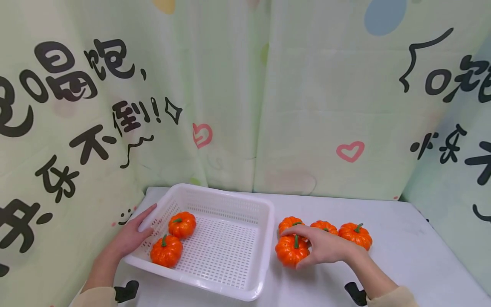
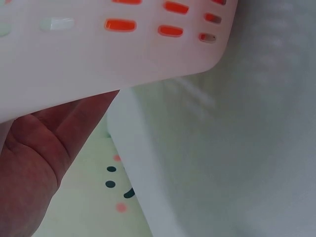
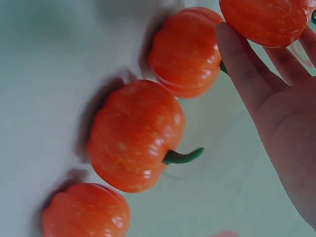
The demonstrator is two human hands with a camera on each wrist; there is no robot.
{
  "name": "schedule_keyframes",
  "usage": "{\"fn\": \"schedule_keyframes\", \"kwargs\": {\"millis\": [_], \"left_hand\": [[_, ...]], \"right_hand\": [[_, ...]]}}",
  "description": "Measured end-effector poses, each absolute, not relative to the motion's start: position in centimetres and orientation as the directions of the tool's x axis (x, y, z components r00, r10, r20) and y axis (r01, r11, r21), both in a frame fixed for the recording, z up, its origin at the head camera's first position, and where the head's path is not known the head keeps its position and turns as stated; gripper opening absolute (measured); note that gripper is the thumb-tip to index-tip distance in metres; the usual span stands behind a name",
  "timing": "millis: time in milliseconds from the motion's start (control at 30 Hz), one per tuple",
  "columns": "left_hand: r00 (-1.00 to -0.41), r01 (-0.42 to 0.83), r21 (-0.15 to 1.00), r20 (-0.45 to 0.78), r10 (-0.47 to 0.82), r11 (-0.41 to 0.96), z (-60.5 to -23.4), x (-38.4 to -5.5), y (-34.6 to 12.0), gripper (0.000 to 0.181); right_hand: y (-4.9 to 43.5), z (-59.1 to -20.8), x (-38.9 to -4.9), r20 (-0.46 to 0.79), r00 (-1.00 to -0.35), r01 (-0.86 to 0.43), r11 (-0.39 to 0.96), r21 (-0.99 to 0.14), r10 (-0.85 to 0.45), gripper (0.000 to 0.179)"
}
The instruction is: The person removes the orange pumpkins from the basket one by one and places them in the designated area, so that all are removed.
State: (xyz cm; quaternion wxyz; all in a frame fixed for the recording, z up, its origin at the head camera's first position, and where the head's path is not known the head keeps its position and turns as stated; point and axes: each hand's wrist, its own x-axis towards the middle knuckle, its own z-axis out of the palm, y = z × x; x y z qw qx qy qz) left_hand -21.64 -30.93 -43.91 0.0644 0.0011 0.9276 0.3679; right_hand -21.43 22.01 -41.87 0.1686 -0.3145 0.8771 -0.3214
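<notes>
My left hand rests on the left rim of a white plastic basket, fingers straight. In the left wrist view, the perforated wall hides the fingertips of the left hand. Two small orange pumpkins, a front one and a back one, sit at the basket's left side. Right of the basket, my right hand grips another pumpkin between thumb and fingers. In the right wrist view this pumpkin is cut off at the top. I cannot tell whether it touches the table.
Behind the right hand stand three more pumpkins in a row: left, middle and right. All lie on a white table. Printed curtains enclose the table at the back and sides.
</notes>
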Motion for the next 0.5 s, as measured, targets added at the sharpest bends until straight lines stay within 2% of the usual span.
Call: {"fn": "schedule_keyframes", "kwargs": {"millis": [233, 500], "left_hand": [[-0.993, -0.037, 0.685, -0.106, 0.049, 0.728, -43.9, -21.6, -30.9, 0.071], [-0.993, -0.045, 0.681, -0.111, 0.043, 0.731, -44.0, -21.6, -30.9, 0.072]], "right_hand": [[22.0, -43.3, -20.7, -0.129, -0.754, -0.432, 0.633, -0.642, -0.645, 0.069], [21.8, -43.7, -20.3, -0.220, -0.773, -0.353, 0.691, -0.630, -0.595, 0.070]]}}
